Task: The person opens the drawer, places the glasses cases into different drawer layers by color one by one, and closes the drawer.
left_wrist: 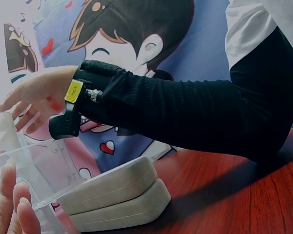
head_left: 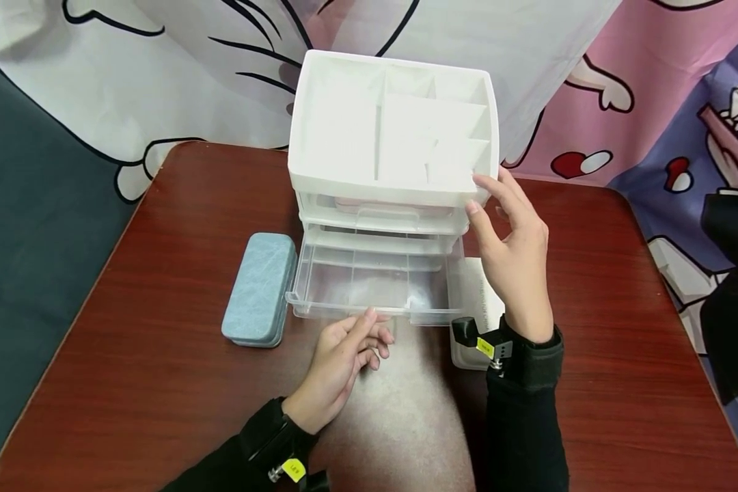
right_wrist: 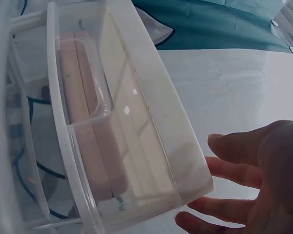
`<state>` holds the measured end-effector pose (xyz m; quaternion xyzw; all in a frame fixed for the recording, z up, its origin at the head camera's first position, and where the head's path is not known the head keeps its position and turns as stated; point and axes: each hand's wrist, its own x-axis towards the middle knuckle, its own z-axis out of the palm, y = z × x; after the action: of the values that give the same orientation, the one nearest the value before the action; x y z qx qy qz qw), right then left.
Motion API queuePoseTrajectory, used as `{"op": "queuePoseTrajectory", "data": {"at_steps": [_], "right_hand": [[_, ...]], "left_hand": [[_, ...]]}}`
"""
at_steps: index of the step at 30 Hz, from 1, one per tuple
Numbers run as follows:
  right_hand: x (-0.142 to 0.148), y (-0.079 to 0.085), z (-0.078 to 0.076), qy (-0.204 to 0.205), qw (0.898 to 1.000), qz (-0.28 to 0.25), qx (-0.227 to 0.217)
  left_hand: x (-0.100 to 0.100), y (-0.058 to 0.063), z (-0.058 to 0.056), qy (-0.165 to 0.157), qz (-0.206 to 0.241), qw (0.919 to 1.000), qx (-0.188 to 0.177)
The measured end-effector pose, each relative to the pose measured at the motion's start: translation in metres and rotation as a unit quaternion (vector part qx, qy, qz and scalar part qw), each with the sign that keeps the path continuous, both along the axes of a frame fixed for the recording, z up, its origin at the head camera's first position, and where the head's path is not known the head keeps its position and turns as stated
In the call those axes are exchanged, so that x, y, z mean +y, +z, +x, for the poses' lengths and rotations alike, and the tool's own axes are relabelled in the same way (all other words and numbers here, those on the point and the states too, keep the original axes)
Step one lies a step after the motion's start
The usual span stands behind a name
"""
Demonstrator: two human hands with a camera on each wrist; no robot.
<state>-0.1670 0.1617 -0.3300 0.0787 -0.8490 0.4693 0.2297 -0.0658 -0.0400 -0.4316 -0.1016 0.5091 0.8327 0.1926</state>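
A white plastic desktop organizer with clear drawers stands at the table's back edge. Its bottom clear drawer is pulled out, and nothing shows inside it. My left hand is at that drawer's front lip, thumb close to the edge and fingers loosely bent; whether it touches is unclear. With extended fingers, my right hand touches the organizer's top front right corner. Through the front of a closed upper drawer, the right wrist view shows a pink case.
Left of the organizer lies a light blue case. A pale beige case lies at its right, partly under my right wrist in the head view. Behind the reddish-brown table hangs a printed cloth.
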Motion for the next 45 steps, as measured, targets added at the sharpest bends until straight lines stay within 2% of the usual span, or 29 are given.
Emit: {"op": "queuePoseTrajectory", "data": {"at_steps": [10, 17, 22, 25, 29, 32, 35, 39, 45], "right_hand": [[0.003, 0.0, 0.0, 0.005, 1.0, 0.016, -0.015], [0.004, 0.0, 0.001, 0.004, 1.0, 0.016, -0.025], [0.003, 0.001, 0.002, 0.006, 0.999, 0.017, -0.028], [0.004, 0.0, 0.003, 0.005, 0.999, 0.022, -0.032], [0.004, -0.001, 0.003, 0.006, 0.999, 0.025, -0.035], [0.005, -0.001, 0.004, 0.009, 0.999, 0.025, -0.03], [0.006, -0.001, 0.004, 0.009, 0.999, 0.029, -0.027], [0.006, -0.002, 0.004, 0.008, 0.999, 0.033, -0.022], [0.007, -0.004, 0.004, 0.008, 0.999, 0.038, -0.024]], "left_hand": [[-0.001, -0.004, 0.004, 0.001, -0.001, 1.0, -0.009], [-0.001, -0.007, 0.006, 0.0, 0.002, 1.0, -0.001], [-0.002, -0.01, 0.007, -0.045, -0.025, 0.9984, 0.024], [-0.004, -0.013, 0.007, -0.085, -0.064, 0.9924, 0.062], [-0.01, -0.011, 0.007, -0.126, -0.126, 0.9739, 0.14], [-0.017, -0.006, 0.005, -0.153, -0.167, 0.9529, 0.202], [-0.025, 0.002, 0.004, -0.164, -0.196, 0.9317, 0.258], [-0.037, 0.015, 0.003, -0.139, -0.213, 0.9082, 0.332], [-0.058, 0.034, 0.004, -0.064, -0.199, 0.8749, 0.437]]}}
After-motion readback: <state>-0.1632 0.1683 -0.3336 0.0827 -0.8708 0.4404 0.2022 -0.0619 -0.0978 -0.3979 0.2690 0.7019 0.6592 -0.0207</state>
